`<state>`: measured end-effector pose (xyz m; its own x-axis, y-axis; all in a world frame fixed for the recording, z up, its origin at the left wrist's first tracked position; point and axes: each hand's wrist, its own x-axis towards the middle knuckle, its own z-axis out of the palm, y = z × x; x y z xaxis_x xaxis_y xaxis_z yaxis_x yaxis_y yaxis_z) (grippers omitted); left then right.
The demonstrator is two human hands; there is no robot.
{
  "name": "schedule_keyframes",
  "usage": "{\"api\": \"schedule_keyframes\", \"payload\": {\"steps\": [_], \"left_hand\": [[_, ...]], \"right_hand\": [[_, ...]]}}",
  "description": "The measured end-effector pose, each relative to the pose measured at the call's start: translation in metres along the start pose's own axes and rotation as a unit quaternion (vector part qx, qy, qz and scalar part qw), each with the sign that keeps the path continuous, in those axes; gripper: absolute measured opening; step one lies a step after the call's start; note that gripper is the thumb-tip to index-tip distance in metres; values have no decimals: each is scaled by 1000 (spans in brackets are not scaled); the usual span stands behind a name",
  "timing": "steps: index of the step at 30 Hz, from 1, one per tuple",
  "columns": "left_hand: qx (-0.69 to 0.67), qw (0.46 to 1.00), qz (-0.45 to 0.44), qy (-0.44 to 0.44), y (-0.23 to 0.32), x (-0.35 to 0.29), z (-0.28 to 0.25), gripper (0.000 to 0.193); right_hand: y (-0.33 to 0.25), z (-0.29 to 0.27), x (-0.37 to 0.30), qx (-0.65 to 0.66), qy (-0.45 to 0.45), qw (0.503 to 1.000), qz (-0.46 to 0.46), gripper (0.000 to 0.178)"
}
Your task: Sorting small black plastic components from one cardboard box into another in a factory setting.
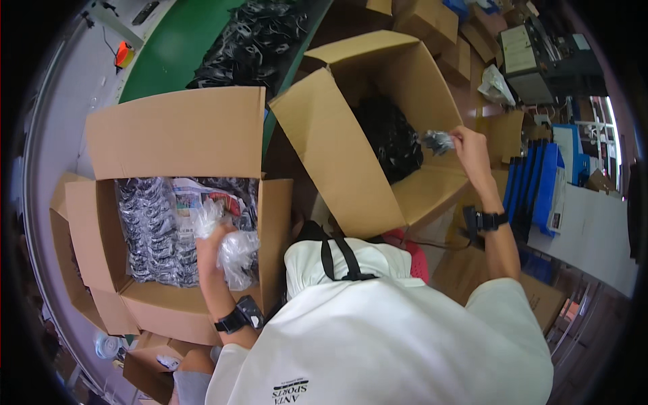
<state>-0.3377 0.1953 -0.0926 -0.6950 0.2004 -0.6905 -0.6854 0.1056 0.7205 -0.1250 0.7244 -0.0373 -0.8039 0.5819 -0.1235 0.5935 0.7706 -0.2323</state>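
Observation:
My right hand (469,150) pinches a small see-through plastic packet (438,142) with something dark inside. It holds the packet above the right edge of an open cardboard box (361,158), in which a heap of black pieces (386,131) lies. To the left, my left hand (213,241) is closed on crumpled see-through plastic bags (237,253); its fingertips are partly hidden by the plastic. That hand is over a second open box (177,131), where rows of bagged dark items (152,226) are packed. A printed colour sheet (189,202) lies among them.
Behind the boxes, a green table (165,57) bears a pile of black pieces (246,44). A smaller box (152,368) stands at the lower left, beside another person's knee or arm. Blue panels (540,182) and a white tabletop (587,229) are at the right.

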Motion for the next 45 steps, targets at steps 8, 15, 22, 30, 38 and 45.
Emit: {"api": "schedule_keyframes", "payload": {"steps": [8,15,22,30,38,45], "left_hand": [[6,1000,-5,-13,2,-11,-6,29],[13,999,-3,-42,9,9,7,33],[99,992,22,-79,11,6,9,42],[141,877,196,-415,62,-15,151,79],[159,756,170,-612,37,-30,308,91],[77,860,-69,-499,-9,-48,358,65]], "right_hand": [[-19,-15,-7,39,-5,999,32,11],[-31,-34,5,69,40,995,64,12],[-38,-44,-9,43,43,998,3,12],[-68,-107,-32,377,-145,906,127,11],[-53,-101,-51,515,-237,820,72,12],[-26,-37,-65,724,-55,676,128,42]]}}
